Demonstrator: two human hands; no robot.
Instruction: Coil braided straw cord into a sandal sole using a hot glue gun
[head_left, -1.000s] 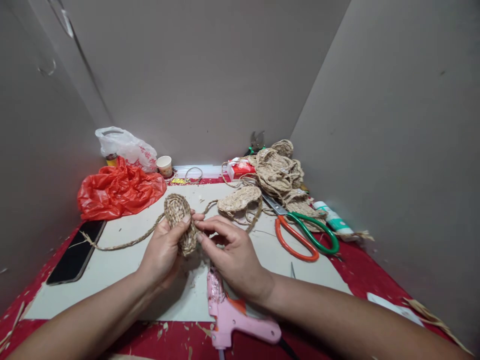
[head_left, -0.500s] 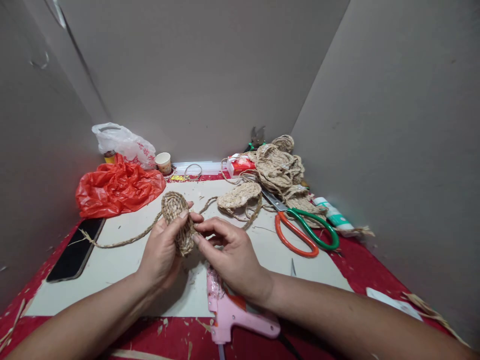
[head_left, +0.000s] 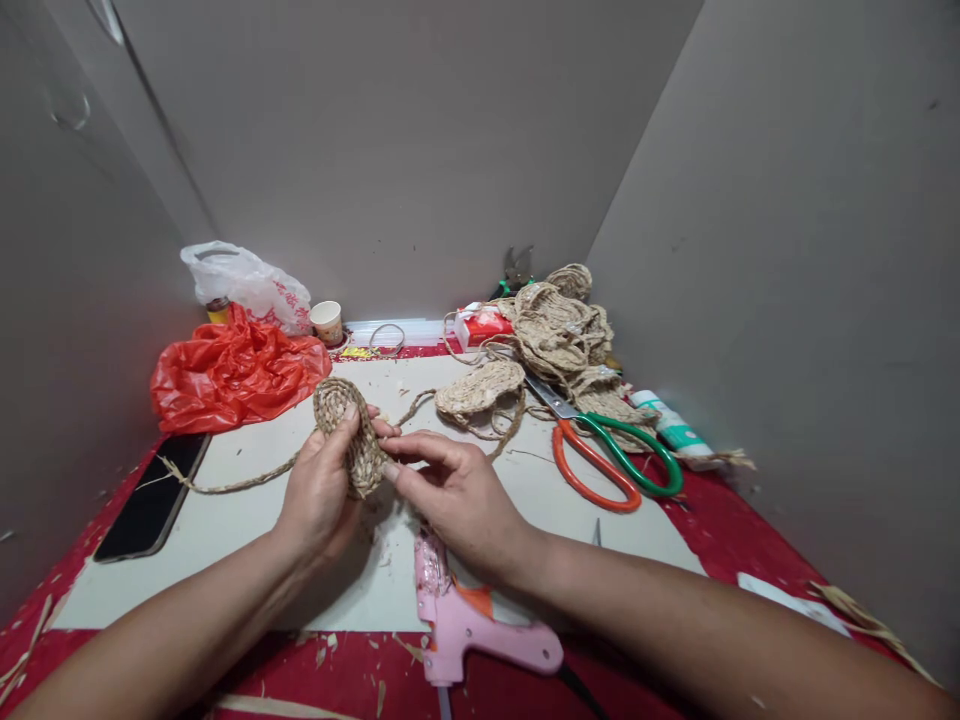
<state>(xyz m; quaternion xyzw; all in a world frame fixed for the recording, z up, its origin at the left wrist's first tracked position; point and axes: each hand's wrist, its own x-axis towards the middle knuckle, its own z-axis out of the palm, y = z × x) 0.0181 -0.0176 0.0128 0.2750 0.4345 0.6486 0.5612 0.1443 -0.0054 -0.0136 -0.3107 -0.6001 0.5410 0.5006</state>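
Observation:
An oval coil of braided straw rope is held upright above the pale board. My left hand grips its left side, thumb across the front and fingers behind. At its lower right edge, the thumb and index finger of my right hand pinch the rim. A loose rope end trails left across the board. Behind my right hand lies another straw oval, with rope curving around it. The pink glue gun rests just below my right hand.
Large scissors with orange and green handles lie right, beside a heap of straw pieces. At left are a black phone and a red plastic bag. A paper cup stands at the back.
The held straw oval has shifted slightly left and up and is turned a little. My left thumb sits further across its face. My right fingers remain at its edge.

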